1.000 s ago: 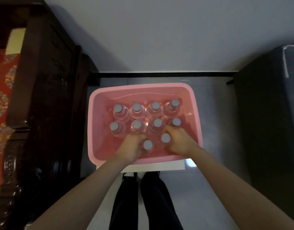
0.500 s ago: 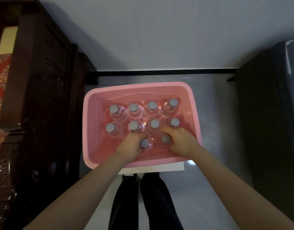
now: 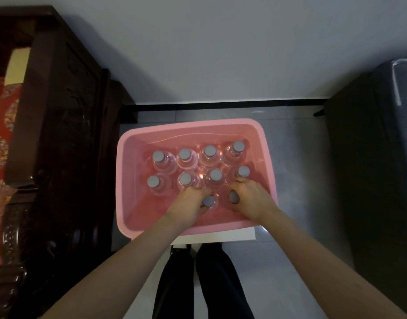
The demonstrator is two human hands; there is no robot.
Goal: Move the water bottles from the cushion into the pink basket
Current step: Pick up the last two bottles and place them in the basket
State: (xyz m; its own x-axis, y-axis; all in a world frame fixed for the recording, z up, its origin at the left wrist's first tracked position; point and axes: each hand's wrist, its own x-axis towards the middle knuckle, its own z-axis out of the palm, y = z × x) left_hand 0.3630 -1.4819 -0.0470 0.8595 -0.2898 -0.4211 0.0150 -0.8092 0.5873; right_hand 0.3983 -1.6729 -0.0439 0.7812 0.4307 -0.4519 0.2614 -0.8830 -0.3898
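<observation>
Ten water bottles (image 3: pixel 210 151) stand upright inside the pink basket (image 3: pixel 129 171), all with grey caps. Four form a row along the basket's 12 o'clock wall and four more a row across its middle. The last two stand toward 6 o'clock. The near-left bottle (image 3: pixel 208 200) is clasped by the left grip (image 3: pixel 186 206), fingers curled round its shoulder so only the cap shows. The near-right bottle (image 3: pixel 233 196) is clasped the same way by the right grip (image 3: pixel 253 199), whose fingertips touch the middle row's bottle at 3 o'clock. Both forearms reach in over the basket's 6 o'clock rim.

The basket rests on a white surface (image 3: pixel 221 237), a strip of which shows under that rim, above the tiled floor (image 3: pixel 297 157). The person's dark trousers (image 3: pixel 198 284) stand at 6 o'clock. At 9 o'clock, just beside the basket, is dark carved wooden furniture (image 3: pixel 60 146), and beyond it the red patterned cushion (image 3: pixel 0 134). At 3 o'clock, apart from the basket, stands a dark cabinet (image 3: pixel 370 169). A pale wall (image 3: pixel 221 54) fills 12 o'clock.
</observation>
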